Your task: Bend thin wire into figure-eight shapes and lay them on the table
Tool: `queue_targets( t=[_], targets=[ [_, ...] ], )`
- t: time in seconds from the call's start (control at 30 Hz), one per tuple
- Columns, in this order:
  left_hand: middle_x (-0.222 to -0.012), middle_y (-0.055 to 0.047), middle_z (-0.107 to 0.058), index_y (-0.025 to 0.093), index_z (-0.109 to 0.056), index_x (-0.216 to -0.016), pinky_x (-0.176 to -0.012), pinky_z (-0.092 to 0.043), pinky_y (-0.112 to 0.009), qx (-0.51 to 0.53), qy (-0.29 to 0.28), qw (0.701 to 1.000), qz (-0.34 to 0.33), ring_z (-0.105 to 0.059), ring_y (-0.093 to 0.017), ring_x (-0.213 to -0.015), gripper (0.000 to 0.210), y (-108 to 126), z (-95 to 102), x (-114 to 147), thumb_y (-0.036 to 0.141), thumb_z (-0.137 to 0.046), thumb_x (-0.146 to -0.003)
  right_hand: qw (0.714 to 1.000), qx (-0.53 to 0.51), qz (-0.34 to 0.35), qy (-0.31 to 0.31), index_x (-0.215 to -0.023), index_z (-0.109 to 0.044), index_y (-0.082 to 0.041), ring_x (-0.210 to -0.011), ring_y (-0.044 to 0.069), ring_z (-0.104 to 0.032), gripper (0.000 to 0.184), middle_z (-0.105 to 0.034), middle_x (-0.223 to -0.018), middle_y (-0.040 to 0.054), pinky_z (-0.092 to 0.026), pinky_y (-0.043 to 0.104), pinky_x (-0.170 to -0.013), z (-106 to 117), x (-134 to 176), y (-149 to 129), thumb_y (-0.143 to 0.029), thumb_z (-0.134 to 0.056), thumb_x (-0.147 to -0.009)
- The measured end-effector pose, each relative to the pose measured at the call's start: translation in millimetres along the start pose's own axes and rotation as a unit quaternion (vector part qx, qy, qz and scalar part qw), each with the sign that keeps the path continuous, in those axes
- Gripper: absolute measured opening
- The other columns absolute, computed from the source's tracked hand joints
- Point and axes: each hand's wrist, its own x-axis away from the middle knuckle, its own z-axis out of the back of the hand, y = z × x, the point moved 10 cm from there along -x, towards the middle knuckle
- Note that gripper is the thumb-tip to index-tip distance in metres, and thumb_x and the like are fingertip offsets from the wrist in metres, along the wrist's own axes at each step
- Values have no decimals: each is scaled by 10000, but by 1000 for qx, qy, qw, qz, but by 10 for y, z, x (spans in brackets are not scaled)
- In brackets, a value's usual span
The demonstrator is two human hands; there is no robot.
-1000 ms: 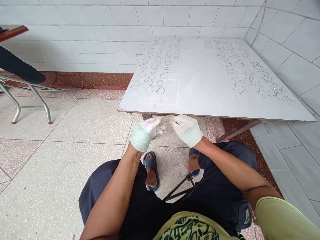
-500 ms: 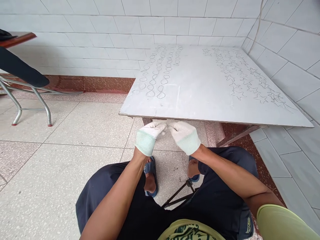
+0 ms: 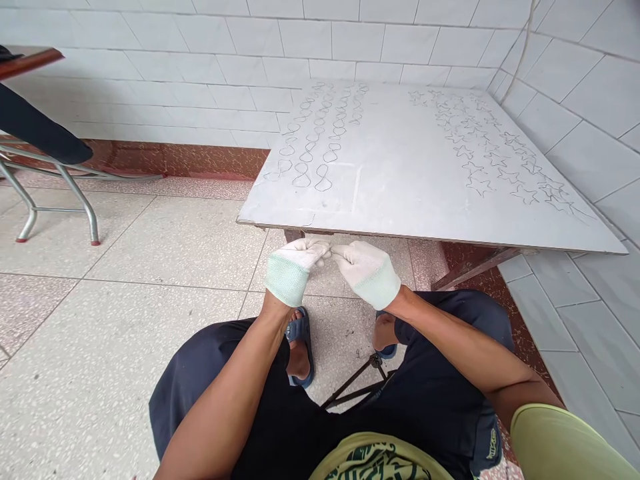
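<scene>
Pinched on thin wire (image 3: 313, 220), left hand (image 3: 294, 261), right hand (image 3: 367, 268), held stretch mostly hidden by fingertips (image 3: 323, 248)

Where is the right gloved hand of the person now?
In the head view, the right hand is slightly right of centre; it appears just below the near edge of the white board, with the left hand close on its left.

Perhaps a workshop: wire shapes (image 3: 323, 178) lie across a tabletop (image 3: 400, 173).
</scene>
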Motion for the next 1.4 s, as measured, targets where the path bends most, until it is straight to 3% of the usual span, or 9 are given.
queue_targets(
  t=[0.17, 0.3, 0.43, 0.6, 0.73, 0.97, 1.1, 1.4],
  targets=[
    [-736, -39, -712, 173, -746, -805, -562, -451, -297, 42, -23, 999, 25, -551, -139, -589, 300, -5, -52, -11, 456, -838, -767, 998, -27, -52, -4, -898, -814, -233, -844, 191, -639, 312, -764, -863, 32, -394, 308, -777, 46, -39, 53, -266, -559, -1076],
    [-675, -20, -666, 169, -709, -729, -585, -468, -293, 110, -70, 991, 42, -528, -124, -589, 333, -20, -161, -53, 439, -899, -681, 997, -50, -61, 6, -987, -837, -267, -876, 189, -644, 274, -773, -887, 19, -409, 300, -800, 127, -31, 41, -265, -575, -1068],
    [-580, 4, -590, 186, -654, -622, -626, -475, -302, 103, -80, 991, 24, -499, -114, -561, 380, -9, -196, -67, 474, -898, -668, 993, -97, -62, 14, -982, -847, -257, -874, 179, -640, 283, -775, -898, 20, -427, 292, -819, 165, 6, 28, -271, -577, -1065],
    [-563, -3, -604, 190, -691, -635, -569, -440, -298, 67, -75, 995, 26, -519, -129, -546, 362, -12, -183, -57, 496, -883, -651, 953, -279, -119, 4, -894, -834, -250, -836, 160, -675, 303, -777, -855, -22, -475, 271, -824, 124, 55, 67, -266, -560, -1023],
    [-545, -1, -608, 187, -714, -642, -534, -433, -291, 66, -87, 994, 25, -507, -124, -507, 316, 17, -180, -60, 461, -871, -641, 931, -336, -145, 6, -860, -832, -249, -822, 160, -697, 277, -777, -818, -28, -499, 271, -830, 116, 91, 71, -259, -583, -980],
    [-514, -2, -571, 186, -693, -627, -518, -430, -305, 92, -111, 989, 29, -494, -131, -486, 379, -69, -189, -76, 512, -886, -639, 963, -258, -71, -14, -779, -818, -265, -918, 161, -697, 355, -795, -916, -25, -477, 261, -869, 194, 61, -42, -232, -565, -1026],
    [-496, 10, -536, 190, -674, -594, -516, -425, -303, 102, -137, 985, 22, -489, -127, -470, 457, -111, -209, -67, 580, -896, -678, 979, -201, -24, -22, -949, -857, -291, -877, 149, -657, 287, -771, -915, -27, -446, 260, -847, 223, 54, -85, -205, -598, -1041],
    [-443, 6, -488, 173, -605, -475, -471, -376, -274, 113, -232, 966, -17, -445, -103, -430, 626, 25, -378, -60, 687, -913, -656, 990, -110, 77, -36, -908, -823, -237, -801, 161, -560, 283, -694, -816, 4, -356, 296, -746, 330, 23, -232, -193, -593, -1068]
  ],
)
